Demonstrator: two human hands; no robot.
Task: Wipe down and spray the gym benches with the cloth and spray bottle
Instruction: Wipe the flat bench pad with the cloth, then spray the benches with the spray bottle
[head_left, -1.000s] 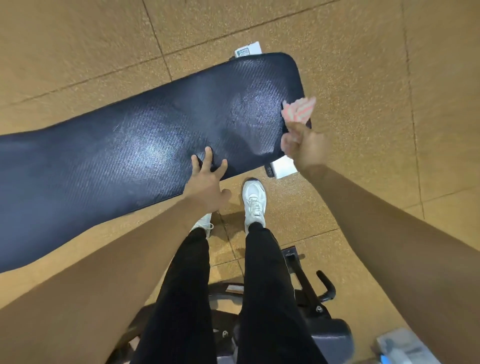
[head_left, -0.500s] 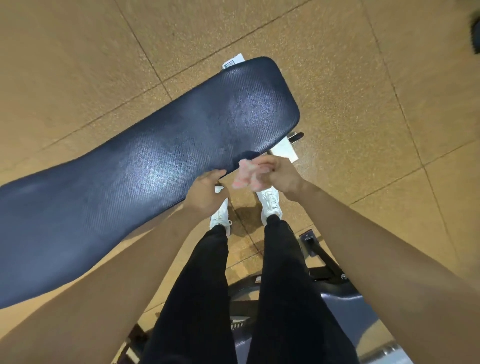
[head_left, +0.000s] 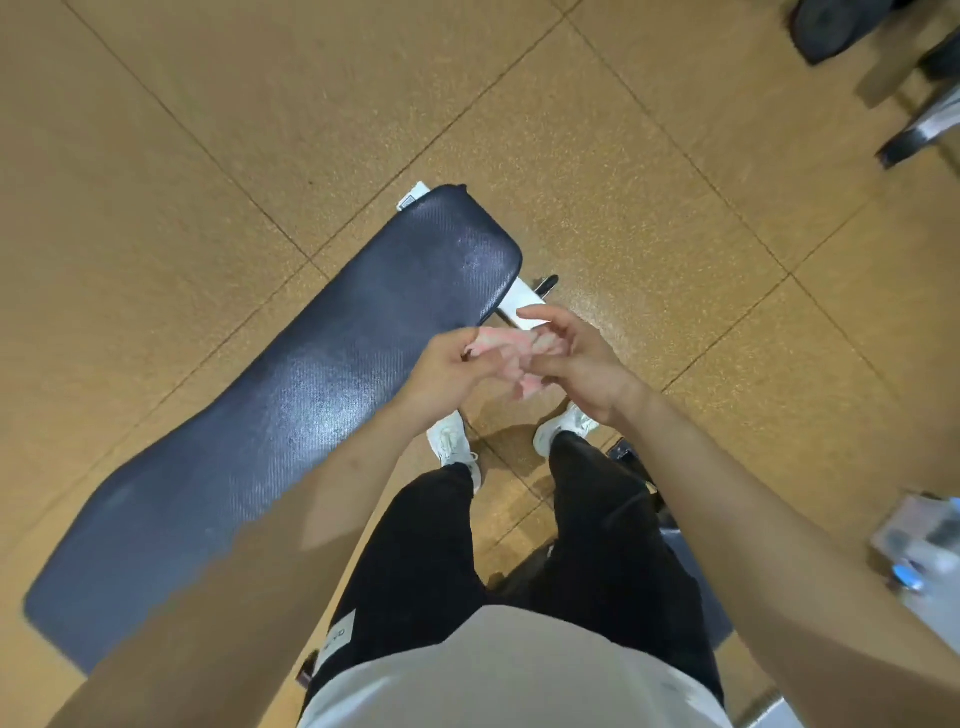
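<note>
Tan speckled floor (head_left: 649, 156) tiles, with thin dark seams running slantwise, fill the view. Across them lies a long dark blue bench (head_left: 311, 415) pad, slanting from the lower left up toward the middle. Its textured top has a pale sheen near its middle. A white frame (head_left: 525, 304) piece pokes out from under its far end.

The person stands just beside the bench's right edge, in black trousers (head_left: 415, 561), a pale shirt (head_left: 519, 670) and white shoes (head_left: 449, 439). Both bare arms reach forward and meet in front of the body.

The cloth (head_left: 501, 345), pink and bunched up, is held between the two hands, above the bench's right edge and the floor next to it. It does not touch the pad. The left hand (head_left: 447, 369) grips the cloth's left part with curled fingers. The right hand (head_left: 576, 364) holds the right part, its fingers curled in around the fabric and one finger raised above it. The hands are close together, with the cloth bridging them.

At the right edge, near the right forearm, sits a blurred clear object (head_left: 924, 540) with a blue part; I cannot tell whether it is the spray bottle. A second dark pad (head_left: 696, 603) shows behind the right leg. Dark equipment (head_left: 831, 26) and a metal foot (head_left: 919, 132) sit in the upper right corner.
</note>
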